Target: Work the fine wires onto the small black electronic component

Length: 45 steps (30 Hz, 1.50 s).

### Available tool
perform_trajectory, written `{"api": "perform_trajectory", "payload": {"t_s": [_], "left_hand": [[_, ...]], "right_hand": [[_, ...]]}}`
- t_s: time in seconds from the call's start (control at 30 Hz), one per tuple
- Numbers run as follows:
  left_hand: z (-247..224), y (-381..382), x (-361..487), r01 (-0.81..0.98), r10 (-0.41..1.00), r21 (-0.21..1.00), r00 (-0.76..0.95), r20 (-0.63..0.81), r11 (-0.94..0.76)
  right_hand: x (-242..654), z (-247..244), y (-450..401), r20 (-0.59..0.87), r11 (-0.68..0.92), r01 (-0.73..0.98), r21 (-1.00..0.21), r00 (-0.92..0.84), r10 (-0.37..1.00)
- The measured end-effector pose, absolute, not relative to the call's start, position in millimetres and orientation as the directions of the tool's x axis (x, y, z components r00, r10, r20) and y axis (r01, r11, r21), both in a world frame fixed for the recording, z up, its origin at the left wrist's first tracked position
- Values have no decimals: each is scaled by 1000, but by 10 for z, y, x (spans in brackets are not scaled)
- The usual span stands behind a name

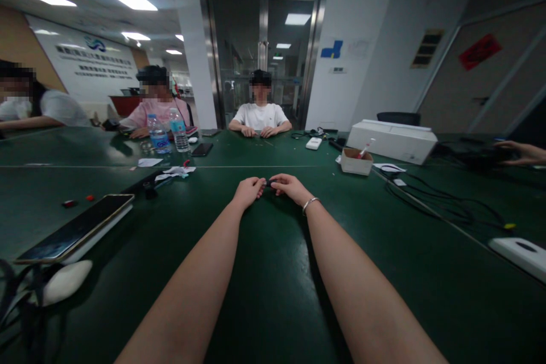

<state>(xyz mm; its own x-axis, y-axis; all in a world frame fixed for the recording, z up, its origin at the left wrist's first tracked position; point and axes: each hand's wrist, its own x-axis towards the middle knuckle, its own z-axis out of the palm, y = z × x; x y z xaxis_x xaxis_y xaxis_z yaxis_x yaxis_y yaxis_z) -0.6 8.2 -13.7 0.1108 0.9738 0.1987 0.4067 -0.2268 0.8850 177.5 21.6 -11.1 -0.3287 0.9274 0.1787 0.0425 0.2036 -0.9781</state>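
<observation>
Both my arms reach forward over the dark green table (264,273). My left hand (248,192) is closed in a pinch, its fingertips at the left end of a small dark object (268,183). From the other side, my right hand (290,186) closes its thumb and fingers on the same object. It is too small and too covered by fingers for me to name its kind. A silver bracelet (310,205) circles my right wrist. The hands are close together, just above or resting on the tabletop.
To the left lie a phone (81,224) on a white box, a white mouse-like item (68,281), paper scraps (174,172) and two bottles (179,131). On the right are a small carton (356,164), black cables (443,205) and a long white box (392,139). Several people sit around.
</observation>
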Motion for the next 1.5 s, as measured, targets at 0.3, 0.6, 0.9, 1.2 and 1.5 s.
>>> {"api": "perform_trajectory", "payload": {"t_s": [0.3, 0.6, 0.9, 1.2, 1.5], "left_hand": [[-157, 108, -10, 343, 975, 914, 121, 185, -216], [-145, 72, -1, 222, 957, 933, 130, 258, -282], [-96, 51, 18, 175, 979, 967, 116, 169, -188], [-108, 74, 19, 169, 981, 969, 113, 160, -178], [-92, 63, 10, 227, 978, 953, 108, 179, -199]], "right_hand": [[1765, -108, 218, 142, 155, 18, -988, -312, 940], [1767, -114, 230, 138, 147, 9, -989, -296, 945], [1763, -120, 227, 154, 161, -2, -987, -294, 943], [1769, -109, 221, 155, 167, 12, -986, -316, 936], [1766, -98, 204, 168, 183, 15, -983, -331, 928]]}}
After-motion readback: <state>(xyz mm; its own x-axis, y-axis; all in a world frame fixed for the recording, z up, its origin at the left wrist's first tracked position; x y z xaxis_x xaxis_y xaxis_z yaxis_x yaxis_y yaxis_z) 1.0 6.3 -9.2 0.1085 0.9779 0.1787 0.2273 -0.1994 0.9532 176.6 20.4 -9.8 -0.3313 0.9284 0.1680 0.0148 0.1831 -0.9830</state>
